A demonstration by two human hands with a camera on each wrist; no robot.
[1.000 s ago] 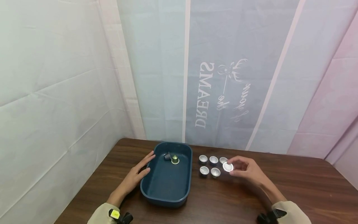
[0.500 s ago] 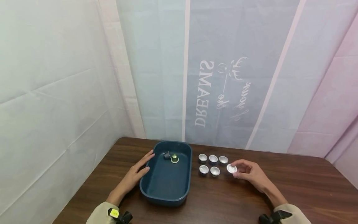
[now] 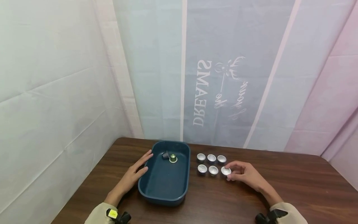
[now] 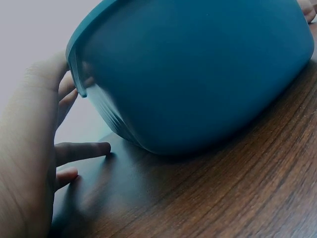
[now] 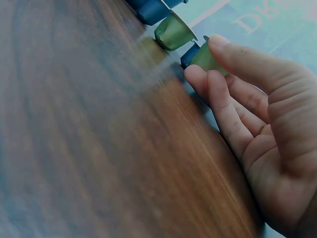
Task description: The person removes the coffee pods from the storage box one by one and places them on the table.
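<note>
My right hand point(image 3: 246, 175) pinches a green coffee capsule point(image 5: 207, 59) between thumb and fingers. Its silver lid point(image 3: 225, 170) faces up, at the right end of the front row of capsules. Beside it in that row is another green capsule point(image 5: 173, 33), and a blue capsule point(image 5: 152, 11) follows. Three more capsules form the back row, the middle one point(image 3: 211, 158) among them. My left hand point(image 3: 131, 175) rests against the left rim of a dark blue basin point(image 3: 165, 199), its fingers extended. Inside the basin lie a green capsule point(image 3: 173, 158) and a dark capsule point(image 3: 165, 155), tipped over.
The brown wooden table point(image 3: 223, 202) carries everything. A printed curtain point(image 3: 156, 77) hangs along its back edge, and a pale cloth point(image 3: 56, 93) closes off the left side. The basin's raised wall stands between the left hand and the capsule rows.
My right hand has moved the pinched capsule first rightward, clear of the back row, then down and left to the end of the front row. The left hand has stayed at the basin.
</note>
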